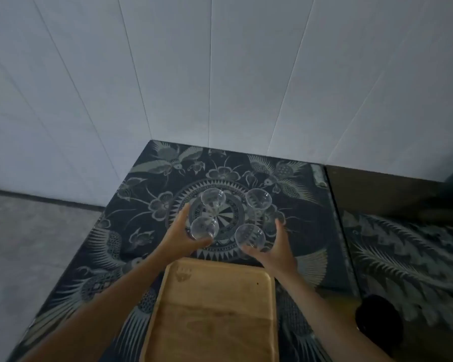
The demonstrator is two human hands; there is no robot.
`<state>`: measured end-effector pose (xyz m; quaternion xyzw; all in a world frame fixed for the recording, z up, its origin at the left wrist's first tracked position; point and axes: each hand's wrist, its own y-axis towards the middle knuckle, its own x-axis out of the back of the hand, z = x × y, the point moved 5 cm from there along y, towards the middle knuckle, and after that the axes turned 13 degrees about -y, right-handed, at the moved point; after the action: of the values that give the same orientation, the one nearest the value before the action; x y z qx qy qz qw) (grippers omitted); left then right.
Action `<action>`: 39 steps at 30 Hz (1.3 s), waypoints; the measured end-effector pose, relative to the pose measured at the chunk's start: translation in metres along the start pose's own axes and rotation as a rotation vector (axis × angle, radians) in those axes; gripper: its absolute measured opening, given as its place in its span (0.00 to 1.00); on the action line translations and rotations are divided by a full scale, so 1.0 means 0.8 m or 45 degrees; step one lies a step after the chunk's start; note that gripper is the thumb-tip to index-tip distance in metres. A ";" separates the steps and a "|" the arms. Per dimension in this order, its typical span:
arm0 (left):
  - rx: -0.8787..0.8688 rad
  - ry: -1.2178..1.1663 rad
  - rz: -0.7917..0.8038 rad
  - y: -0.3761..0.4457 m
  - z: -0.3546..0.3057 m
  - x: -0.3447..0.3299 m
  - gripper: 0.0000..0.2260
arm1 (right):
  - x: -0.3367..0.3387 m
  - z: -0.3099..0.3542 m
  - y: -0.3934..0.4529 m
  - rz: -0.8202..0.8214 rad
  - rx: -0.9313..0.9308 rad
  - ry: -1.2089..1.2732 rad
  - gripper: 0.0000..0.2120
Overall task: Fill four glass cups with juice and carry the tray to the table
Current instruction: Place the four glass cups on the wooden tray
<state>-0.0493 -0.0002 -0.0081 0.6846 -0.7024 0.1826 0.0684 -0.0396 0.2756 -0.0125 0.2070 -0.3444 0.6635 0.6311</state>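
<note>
beyond the tray (215,309) (long axis pointing away), hands (186,235) holding upright cups (204,228)

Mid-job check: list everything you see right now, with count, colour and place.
glass cups: four, clear, empty, on the patterned cloth beyond the tray; the two near ones are in the hands
wooden tray: one, light brown, bare, near edge of the cloth
patterned cloth: one, dark with pale birds and flowers, covering the surface
dark round object: one, black, right of the tray, unclear what
left hand: grips the near-left cup
right hand: grips the near-right cup
</note>
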 end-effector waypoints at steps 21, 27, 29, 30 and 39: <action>0.142 -0.033 -0.124 0.053 0.061 -0.041 0.43 | -0.060 -0.040 0.048 0.018 -0.064 0.165 0.50; 0.051 -0.106 -0.167 0.014 0.042 -0.031 0.42 | -0.035 -0.030 0.021 -0.066 -0.016 0.178 0.49; 0.028 -0.098 -0.182 -0.008 0.037 -0.029 0.42 | -0.030 -0.027 0.004 -0.062 -0.004 0.182 0.49; 0.024 -0.094 -0.190 -0.019 0.036 -0.028 0.43 | -0.028 -0.026 -0.005 -0.057 0.001 0.191 0.49; 0.002 -0.061 -0.182 -0.134 0.045 -0.025 0.46 | -0.035 -0.043 -0.121 -0.014 0.088 0.138 0.50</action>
<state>0.0634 0.0065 -0.0309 0.7373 -0.6529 0.1613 0.0640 0.0641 0.2776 -0.0364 0.1944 -0.2854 0.6816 0.6451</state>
